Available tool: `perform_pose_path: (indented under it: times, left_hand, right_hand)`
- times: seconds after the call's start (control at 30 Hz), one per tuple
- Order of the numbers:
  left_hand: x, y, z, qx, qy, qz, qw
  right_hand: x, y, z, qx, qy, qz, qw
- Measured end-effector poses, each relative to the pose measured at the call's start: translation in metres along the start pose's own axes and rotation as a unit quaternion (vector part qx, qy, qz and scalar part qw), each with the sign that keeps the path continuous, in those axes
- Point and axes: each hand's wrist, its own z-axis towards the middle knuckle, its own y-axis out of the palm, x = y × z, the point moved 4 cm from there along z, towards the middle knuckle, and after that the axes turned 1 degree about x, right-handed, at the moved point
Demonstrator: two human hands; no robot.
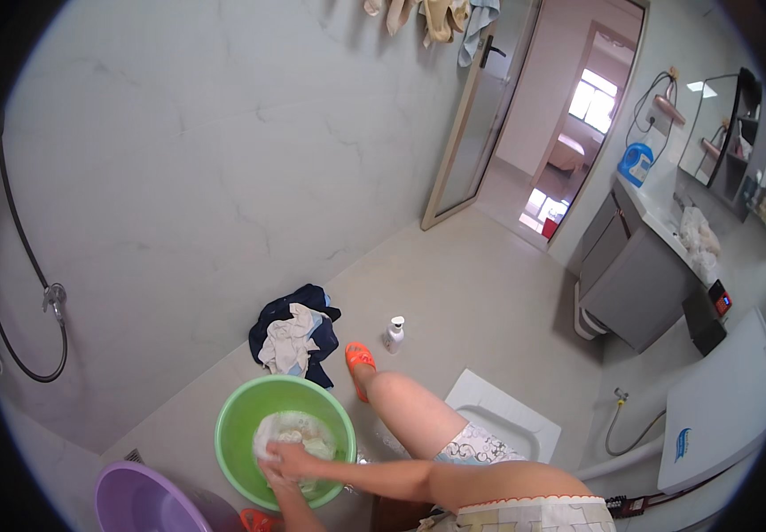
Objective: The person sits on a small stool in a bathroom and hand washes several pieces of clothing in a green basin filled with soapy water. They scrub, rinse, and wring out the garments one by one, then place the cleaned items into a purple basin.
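Note:
Both hands are together inside a green plastic basin. My right hand grips a wet, soapy white cloth. Just below it, my left hand presses against the same cloth, its fingers partly hidden by the right hand. Pale fabric lies in sudsy water at the bottom of the basin. Above the basin, a heap of dark navy clothes rests on the floor with a white garment on top.
A purple plastic tub stands at lower left. A white pump bottle is on the floor near my orange slipper. Right of my leg is a squat toilet. A glass door stands open, near a grey vanity cabinet.

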Motion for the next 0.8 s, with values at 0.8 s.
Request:
perform_pose_path:
  times: [0.8]
  left_hand:
    - [-0.022, 0.031, -0.01, 0.111, 0.022, 0.108, 0.988]
  right_hand:
    - [0.09, -0.021, 0.048, 0.111, 0.148, -0.122, 0.975]
